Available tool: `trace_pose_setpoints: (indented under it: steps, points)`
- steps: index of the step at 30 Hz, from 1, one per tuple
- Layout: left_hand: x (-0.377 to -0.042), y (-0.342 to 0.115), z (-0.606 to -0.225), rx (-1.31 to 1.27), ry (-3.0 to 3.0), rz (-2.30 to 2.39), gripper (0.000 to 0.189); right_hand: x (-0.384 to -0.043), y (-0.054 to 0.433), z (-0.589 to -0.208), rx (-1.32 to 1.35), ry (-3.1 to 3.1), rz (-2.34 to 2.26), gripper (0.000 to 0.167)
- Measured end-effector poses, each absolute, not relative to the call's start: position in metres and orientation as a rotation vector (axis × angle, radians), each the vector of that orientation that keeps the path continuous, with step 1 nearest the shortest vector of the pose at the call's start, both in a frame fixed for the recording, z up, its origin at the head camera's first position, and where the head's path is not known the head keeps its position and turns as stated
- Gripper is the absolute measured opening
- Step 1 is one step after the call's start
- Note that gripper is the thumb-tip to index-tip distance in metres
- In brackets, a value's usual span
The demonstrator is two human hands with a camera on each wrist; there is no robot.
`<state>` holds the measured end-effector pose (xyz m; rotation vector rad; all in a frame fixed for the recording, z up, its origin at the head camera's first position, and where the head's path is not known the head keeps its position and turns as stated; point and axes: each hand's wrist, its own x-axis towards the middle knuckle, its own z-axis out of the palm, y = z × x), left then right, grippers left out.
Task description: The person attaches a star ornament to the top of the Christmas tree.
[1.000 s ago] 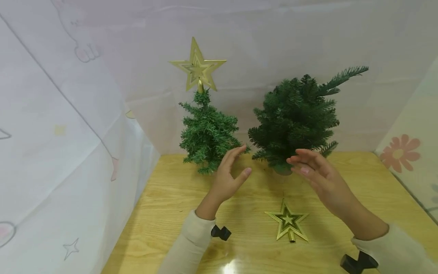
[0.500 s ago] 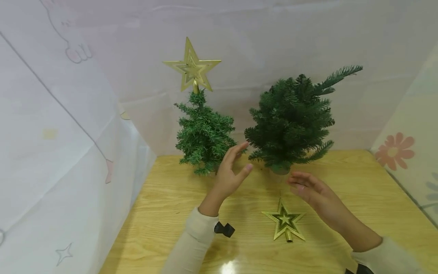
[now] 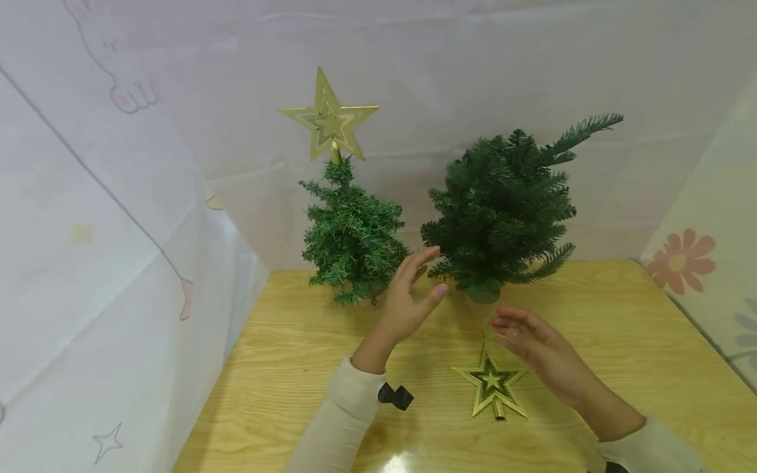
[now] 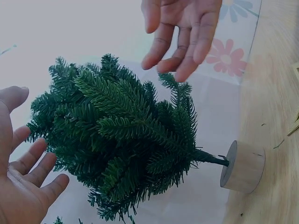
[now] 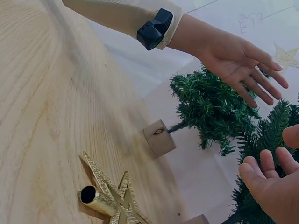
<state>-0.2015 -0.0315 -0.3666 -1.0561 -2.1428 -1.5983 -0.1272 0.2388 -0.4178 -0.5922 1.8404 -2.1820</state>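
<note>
A: Dark-green Christmas tree (image 3: 499, 210)?
B: One, upright on a round wooden base (image 4: 243, 166), rear right of bench (image 3: 284, 341); top branch (image 3: 585, 135) pointing right.
A: Gold star (image 3: 491, 381)?
B: Flat in front, socket (image 3: 499, 410) pointing away from tree.
A: Left hand (image 3: 405, 302), right hand (image 3: 547, 358)?
B: Both near tree, fingers (image 4: 55, 186) relaxed, well open, holding nothing

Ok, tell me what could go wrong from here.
The left hand appears in front of the gap between the star-topped Christmas tree and the darker Christmas tree; a sideways sweep might bump either one.

The darker tree spreads well beyond its small round wooden base, so an uneven push could tip it.

The loose gold star topper lies on the table near the right hand, which might knock it if lowered carelessly.
</note>
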Motion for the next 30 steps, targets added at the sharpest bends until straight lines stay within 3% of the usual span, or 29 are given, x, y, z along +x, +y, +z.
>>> trace_pose_setpoints:
  steps: [30]
  points:
    - [-0.230, -0.009, -0.377, -1.068, -2.308, -1.231, 0.071, -0.140, 0.258, -0.477, -0.507, 1.499, -2.400, 0.054]
